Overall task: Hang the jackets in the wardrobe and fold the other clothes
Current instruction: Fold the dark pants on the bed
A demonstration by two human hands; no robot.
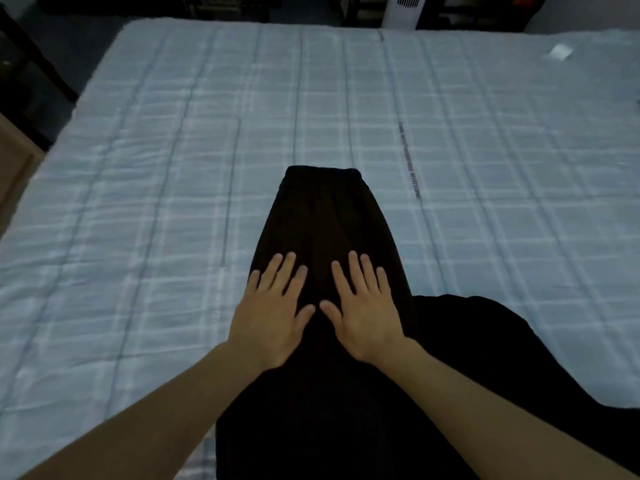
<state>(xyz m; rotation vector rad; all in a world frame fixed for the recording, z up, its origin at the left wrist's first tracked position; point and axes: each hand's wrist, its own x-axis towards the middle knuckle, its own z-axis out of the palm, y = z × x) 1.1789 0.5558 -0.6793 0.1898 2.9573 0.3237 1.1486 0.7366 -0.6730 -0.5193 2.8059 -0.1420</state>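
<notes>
A black garment [325, 216] lies lengthwise on the bed, its elastic waistband at the far end and the fabric widening toward me. More black cloth [485, 348] spreads out to the near right. My left hand [273, 313] and my right hand [363, 313] lie side by side, palms down on the middle of the garment. On both, the fingers are straight and spread, thumbs almost touching. Neither hand grips anything.
The bed [173, 168] is covered by a pale blue checked quilt. A small white label [561, 51] lies at its far right. Dark furniture [31, 74] stands along the left edge, and a white appliance [405, 10] stands beyond the far edge.
</notes>
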